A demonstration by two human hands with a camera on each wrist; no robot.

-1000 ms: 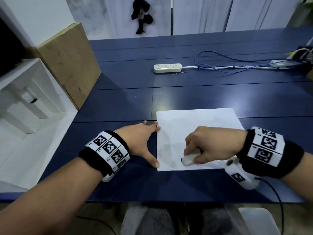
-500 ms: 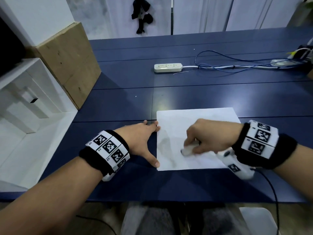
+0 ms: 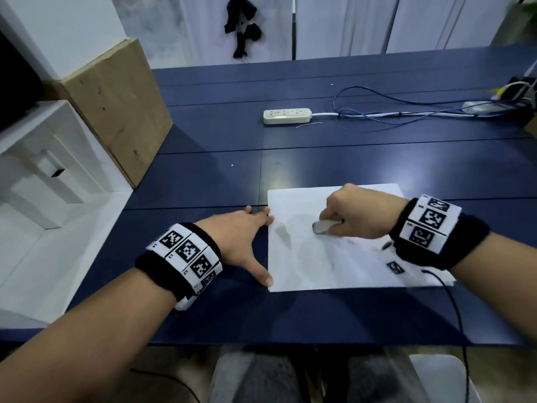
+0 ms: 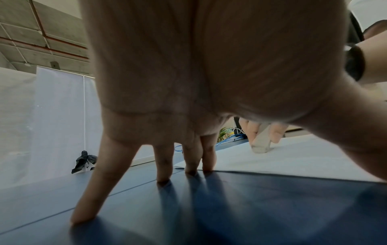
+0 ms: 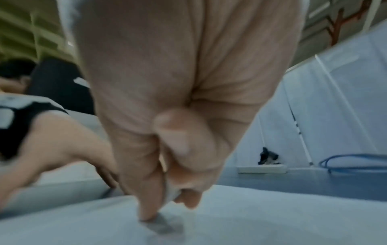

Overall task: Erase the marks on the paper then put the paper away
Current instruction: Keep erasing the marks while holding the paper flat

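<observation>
White paper (image 3: pixel 334 257) lying flat on the blue table (image 3: pixel 203 181), near the front edge, smudged grey across the left and middle. Small pale eraser (image 3: pixel 322 226), tilted, its grey-soiled end pressed onto the upper middle of the paper.

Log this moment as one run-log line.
step: erasing | right hand: grips eraser on paper | left hand: flat, steadying paper edge | put-away: pending

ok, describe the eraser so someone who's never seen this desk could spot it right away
On the dark blue table, look at the white sheet of paper near the front edge. The right hand is curled over its upper middle, pinching the eraser with its tip on the sheet. It is a small, grey-white stub, the only loose object on the paper; the left hand holds nothing.
</observation>
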